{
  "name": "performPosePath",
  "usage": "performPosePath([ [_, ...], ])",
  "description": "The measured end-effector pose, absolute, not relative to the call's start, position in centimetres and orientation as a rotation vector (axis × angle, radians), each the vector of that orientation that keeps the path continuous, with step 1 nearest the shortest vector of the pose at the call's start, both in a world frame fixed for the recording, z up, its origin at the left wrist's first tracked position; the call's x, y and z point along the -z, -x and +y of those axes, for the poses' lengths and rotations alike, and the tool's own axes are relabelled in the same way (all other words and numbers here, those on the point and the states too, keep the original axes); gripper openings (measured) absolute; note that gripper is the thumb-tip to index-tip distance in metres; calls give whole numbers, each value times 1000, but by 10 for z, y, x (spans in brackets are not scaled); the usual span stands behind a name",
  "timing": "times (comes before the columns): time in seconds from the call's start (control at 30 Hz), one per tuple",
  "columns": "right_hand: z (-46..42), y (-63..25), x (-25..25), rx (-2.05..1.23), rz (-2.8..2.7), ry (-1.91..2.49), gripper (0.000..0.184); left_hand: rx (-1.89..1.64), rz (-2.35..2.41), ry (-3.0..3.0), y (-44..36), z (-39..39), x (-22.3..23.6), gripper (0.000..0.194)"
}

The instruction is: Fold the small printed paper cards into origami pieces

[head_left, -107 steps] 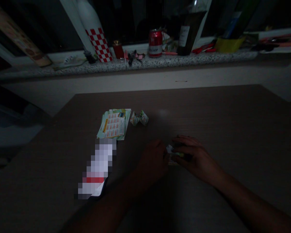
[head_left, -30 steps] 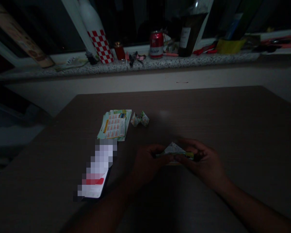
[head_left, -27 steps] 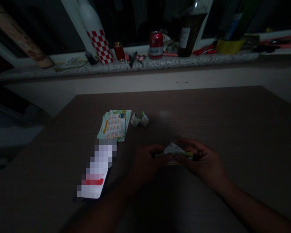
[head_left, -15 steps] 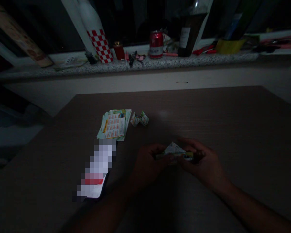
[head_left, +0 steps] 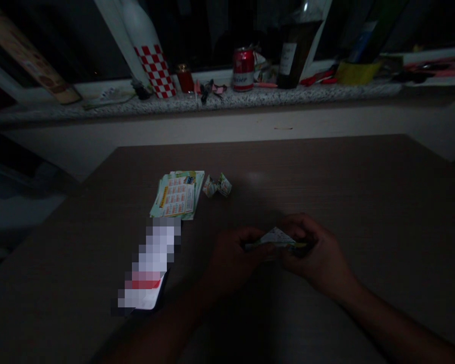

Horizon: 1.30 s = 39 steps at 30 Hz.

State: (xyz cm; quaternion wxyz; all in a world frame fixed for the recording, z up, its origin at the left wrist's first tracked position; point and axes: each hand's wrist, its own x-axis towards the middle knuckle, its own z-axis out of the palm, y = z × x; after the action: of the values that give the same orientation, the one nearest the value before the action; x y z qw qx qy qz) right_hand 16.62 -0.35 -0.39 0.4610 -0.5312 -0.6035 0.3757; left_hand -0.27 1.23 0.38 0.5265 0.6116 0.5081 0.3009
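Observation:
Between my two hands is a small piece of folded printed paper, its pointed top facing away from me. My left hand pinches its left side, thumb on the near face. On the other side my right hand grips the right end, fingers curled behind it. Much of the paper is covered by my fingers, and the dim light hides its lower folds. Beyond my left hand sit folded paper pieces of the same print, beside a stack of printed paper sheets.
A lit phone, its screen blurred out, lies left on the wooden table. Along the granite windowsill behind stand a red-and-white checkered bottle, a red can, a dark bottle and a yellow container.
The folded paper has shifted slightly right and tilted a little in my hands. My right fingers have curled closer around its right end. The view has moved very slightly.

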Motion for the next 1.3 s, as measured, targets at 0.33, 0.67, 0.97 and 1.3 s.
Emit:
performPosePath([
  [0.33, 3, -183, 7, -1017, -1339, 1328, 28, -709, 1282, -1453, 11, 19, -9, 17],
  [0.67, 2, -190, 9, -1131, -1312, 1249, 38, -696, 1250, -1428, 16, 21, -8, 19],
  [0.97, -7, -176, 9, -1197, -1437, 1159, 47, -684, 1208, -1460, 10, 17, -6, 17],
  [1.3, -7, -169, 8, -983, -1482, 1259, 36, -717, 1248, -1584, 5, 11, 3, 29],
])
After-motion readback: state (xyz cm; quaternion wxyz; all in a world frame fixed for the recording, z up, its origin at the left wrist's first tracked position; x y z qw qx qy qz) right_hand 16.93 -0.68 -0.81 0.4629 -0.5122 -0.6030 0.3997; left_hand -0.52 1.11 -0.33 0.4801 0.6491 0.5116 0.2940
